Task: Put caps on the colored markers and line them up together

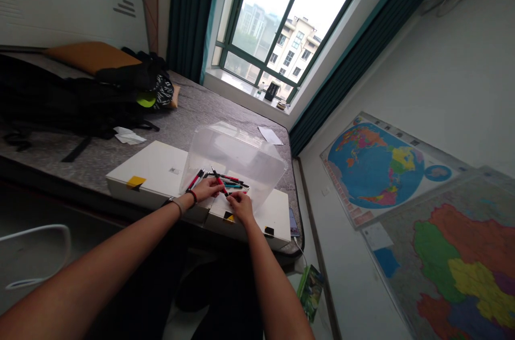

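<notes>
A red and black pen [218, 178] slants between my two hands in the head view. My left hand [207, 189] is closed on its middle, with dark bands round the wrist. Around the pen's lower end, the fingers of my right hand [241, 205] are pinched together. Just beyond my hands lie several pens [235, 185], red, teal and black. They rest at the opening of a translucent plastic box [241, 149]. More red pens [195, 179] lie left of my left hand. Beneath are white cardboard boxes [151, 168] with yellow and black tabs; my hands partly cover them.
The boxes stand at the edge of a grey mattress [197, 96]. A black backpack [68, 96] and a crumpled tissue [129, 136] lie to the left. White paper [270, 135] lies behind the plastic box. A phone [294, 222] with a cable is at the right edge.
</notes>
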### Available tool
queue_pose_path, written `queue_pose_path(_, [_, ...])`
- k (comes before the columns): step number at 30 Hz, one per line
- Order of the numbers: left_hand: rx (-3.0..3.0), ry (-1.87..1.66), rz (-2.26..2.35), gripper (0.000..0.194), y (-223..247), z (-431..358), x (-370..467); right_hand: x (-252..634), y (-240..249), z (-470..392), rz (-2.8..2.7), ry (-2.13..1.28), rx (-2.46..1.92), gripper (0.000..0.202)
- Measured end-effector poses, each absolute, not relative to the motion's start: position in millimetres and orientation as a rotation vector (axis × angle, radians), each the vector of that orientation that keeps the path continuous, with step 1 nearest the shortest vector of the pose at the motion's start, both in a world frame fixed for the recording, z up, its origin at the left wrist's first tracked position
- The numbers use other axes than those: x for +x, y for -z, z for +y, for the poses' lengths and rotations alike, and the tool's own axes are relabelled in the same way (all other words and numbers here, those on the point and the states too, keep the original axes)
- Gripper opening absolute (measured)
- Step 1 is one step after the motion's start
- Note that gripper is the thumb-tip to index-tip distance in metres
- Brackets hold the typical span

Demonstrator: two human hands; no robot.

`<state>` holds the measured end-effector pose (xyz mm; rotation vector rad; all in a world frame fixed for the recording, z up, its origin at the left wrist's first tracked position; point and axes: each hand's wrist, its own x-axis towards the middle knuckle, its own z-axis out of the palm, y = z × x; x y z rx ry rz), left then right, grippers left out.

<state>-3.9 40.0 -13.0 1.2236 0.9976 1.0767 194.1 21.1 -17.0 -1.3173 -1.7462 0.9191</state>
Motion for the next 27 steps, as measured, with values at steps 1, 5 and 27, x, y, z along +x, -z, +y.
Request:
queue_pose_path(1, [1.219, -1.073, 0.991, 0.042, 12.5, 39.7, -4.0, 194.0, 16.5, 21.3, -1.744, -0.934, -1.312, 0.017])
queue_pose_path(5, [1.156, -1.095, 1.006, 0.043, 12.8, 39.1, -3.8, 194.1, 10.7, 20.9, -1.723, -1.049, -1.252, 0.021])
queue_pose_path(27, [1.023, -1.116, 1.023, 0.045, -1.9, 31.9, -1.0, 196.3, 6.3, 20.0, -1.744, -1.092, -1.2, 0.033])
